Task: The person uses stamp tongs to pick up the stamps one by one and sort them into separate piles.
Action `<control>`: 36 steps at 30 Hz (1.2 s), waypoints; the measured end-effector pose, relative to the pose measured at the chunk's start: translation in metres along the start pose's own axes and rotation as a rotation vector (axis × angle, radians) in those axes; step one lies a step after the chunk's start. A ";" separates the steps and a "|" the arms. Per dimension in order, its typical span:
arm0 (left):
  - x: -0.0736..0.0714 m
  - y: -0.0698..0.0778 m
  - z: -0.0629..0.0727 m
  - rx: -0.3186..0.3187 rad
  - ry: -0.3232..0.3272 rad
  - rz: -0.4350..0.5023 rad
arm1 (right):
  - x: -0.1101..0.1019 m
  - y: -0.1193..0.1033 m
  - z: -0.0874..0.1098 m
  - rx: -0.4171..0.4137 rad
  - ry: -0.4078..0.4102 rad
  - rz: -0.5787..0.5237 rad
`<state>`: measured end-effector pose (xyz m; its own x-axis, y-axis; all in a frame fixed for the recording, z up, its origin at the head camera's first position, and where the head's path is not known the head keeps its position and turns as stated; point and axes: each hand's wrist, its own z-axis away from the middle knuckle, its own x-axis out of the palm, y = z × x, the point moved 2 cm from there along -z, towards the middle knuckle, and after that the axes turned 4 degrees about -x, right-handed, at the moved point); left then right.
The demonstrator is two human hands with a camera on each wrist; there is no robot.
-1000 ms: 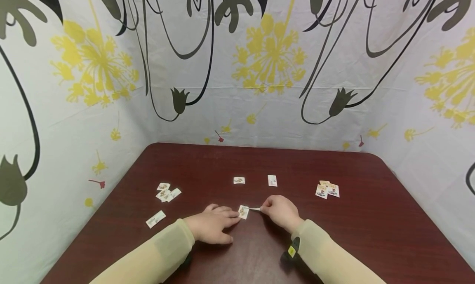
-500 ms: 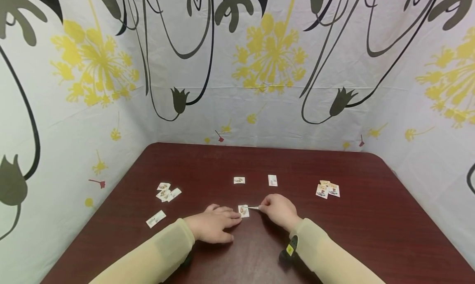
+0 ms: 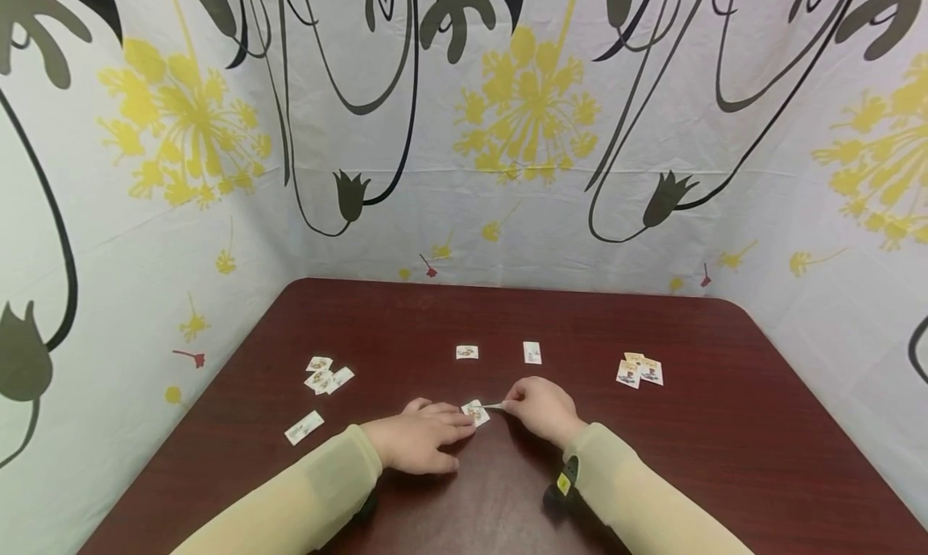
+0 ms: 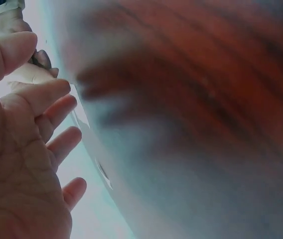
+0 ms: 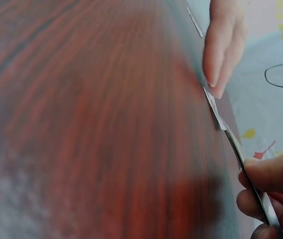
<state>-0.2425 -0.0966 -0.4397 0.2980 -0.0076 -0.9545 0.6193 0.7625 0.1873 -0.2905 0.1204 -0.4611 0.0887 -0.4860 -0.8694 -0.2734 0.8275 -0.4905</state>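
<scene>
Spread left fingers (image 4: 65,142) partly cover 1 card (image 3: 474,413); right fingers (image 5: 276,174) pinch a metal tool (image 5: 269,210).

No lettering, brand or number can be read. Print on the oblong white paper card (image 3: 304,428) at left in the head view, and on the square white paper card (image 3: 477,415) at lower centre, is too small, as is any mark on the yellow square patch (image 3: 563,484) of the black wrist-worn device (image 3: 572,467), lower right of centre.
</scene>
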 end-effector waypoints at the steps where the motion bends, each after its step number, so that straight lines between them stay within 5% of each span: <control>1: -0.001 -0.001 0.000 -0.007 0.010 -0.002 | 0.000 0.000 0.000 -0.002 0.000 0.000; 7: -0.002 -0.007 -0.004 -0.054 0.009 -0.023 | 0.001 -0.001 0.000 -0.031 -0.024 -0.005; 16: -0.001 -0.005 -0.005 -0.042 0.028 -0.093 | 0.000 -0.002 0.001 -0.045 -0.012 0.014; 29: 0.002 0.000 -0.003 -0.050 0.089 -0.143 | -0.006 0.013 0.009 0.045 0.028 -0.009; 36: 0.003 0.004 -0.002 -0.066 0.063 -0.108 | -0.013 0.010 0.019 0.082 0.001 -0.009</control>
<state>-0.2406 -0.0917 -0.4422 0.1845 -0.0532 -0.9814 0.5954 0.8005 0.0685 -0.2767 0.1404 -0.4559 0.0900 -0.4934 -0.8651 -0.1937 0.8434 -0.5012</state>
